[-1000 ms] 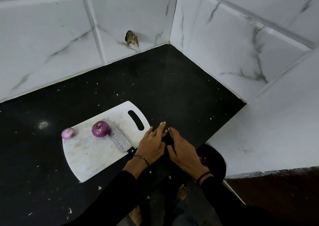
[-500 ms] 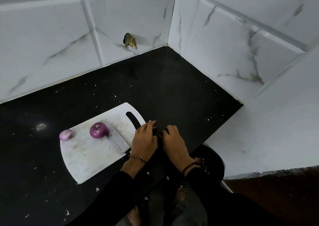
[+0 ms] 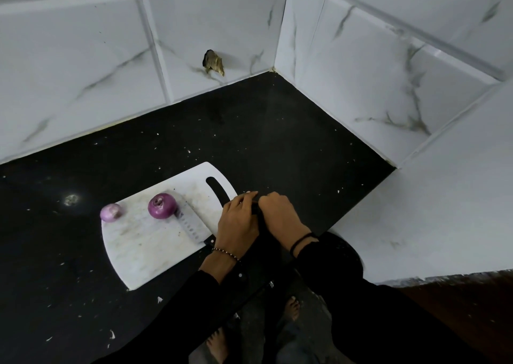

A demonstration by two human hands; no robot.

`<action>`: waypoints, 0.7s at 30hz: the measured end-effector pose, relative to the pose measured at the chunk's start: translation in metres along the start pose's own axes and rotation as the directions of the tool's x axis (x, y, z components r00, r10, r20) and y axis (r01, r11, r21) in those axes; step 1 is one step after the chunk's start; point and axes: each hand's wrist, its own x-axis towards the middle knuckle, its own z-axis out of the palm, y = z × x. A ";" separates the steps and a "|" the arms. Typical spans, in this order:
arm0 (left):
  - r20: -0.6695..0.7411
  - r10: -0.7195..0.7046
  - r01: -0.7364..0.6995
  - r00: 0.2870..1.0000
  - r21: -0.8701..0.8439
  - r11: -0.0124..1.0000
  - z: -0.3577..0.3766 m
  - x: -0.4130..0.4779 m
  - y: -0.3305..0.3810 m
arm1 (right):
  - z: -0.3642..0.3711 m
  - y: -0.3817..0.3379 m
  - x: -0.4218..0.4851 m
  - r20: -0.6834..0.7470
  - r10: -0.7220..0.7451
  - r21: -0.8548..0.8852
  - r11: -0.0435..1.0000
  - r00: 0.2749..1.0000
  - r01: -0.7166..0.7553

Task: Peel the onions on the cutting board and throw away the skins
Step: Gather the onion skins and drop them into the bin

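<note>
Two purple onions stand on the white cutting board (image 3: pixel 144 249): a large one (image 3: pixel 162 206) in the middle and a small, paler one (image 3: pixel 111 212) at its left edge. Both are whole. My left hand (image 3: pixel 238 222) and my right hand (image 3: pixel 280 216) meet on the black counter at the board's right end, just off its handle slot. Their fingers curl in towards each other around some dark scraps (image 3: pixel 256 211). The scraps are mostly hidden, so I cannot make out what they are.
A knife (image 3: pixel 188 223) lies on the board beside the large onion, its handle under my left wrist. A dark round bin (image 3: pixel 352 255) sits below the counter edge by my right forearm. The tiled wall has a broken hole (image 3: pixel 213 62). Small white flecks dot the counter.
Both hands drew back slightly towards me along the counter. Their fingers went from flat and straight to curled in against each other.
</note>
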 end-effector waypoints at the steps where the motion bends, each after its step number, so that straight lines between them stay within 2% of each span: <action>1: -0.002 -0.005 0.005 1.000 -0.006 1.000 -0.001 0.000 0.000 | 0.001 -0.001 -0.001 -0.013 0.005 0.010 1.000 1.000 -0.005; 10: -0.005 -0.107 0.107 0.994 -0.035 0.994 -0.002 0.006 -0.003 | 0.025 0.008 -0.010 -0.079 0.045 0.122 0.992 0.996 -0.036; 16: -0.005 -0.146 0.146 0.989 -0.041 0.988 0.004 0.010 -0.004 | 0.030 0.022 -0.011 -0.132 -0.003 0.187 0.982 0.991 0.028; 18: -0.006 -0.151 0.151 0.989 -0.039 0.988 0.006 0.009 -0.004 | 0.029 0.033 -0.014 -0.156 0.090 0.371 0.928 0.984 -0.026; 21: -0.020 -0.149 0.148 0.989 -0.044 0.988 0.009 0.007 -0.006 | 0.027 0.052 -0.026 -0.109 0.331 0.711 0.684 0.937 -0.159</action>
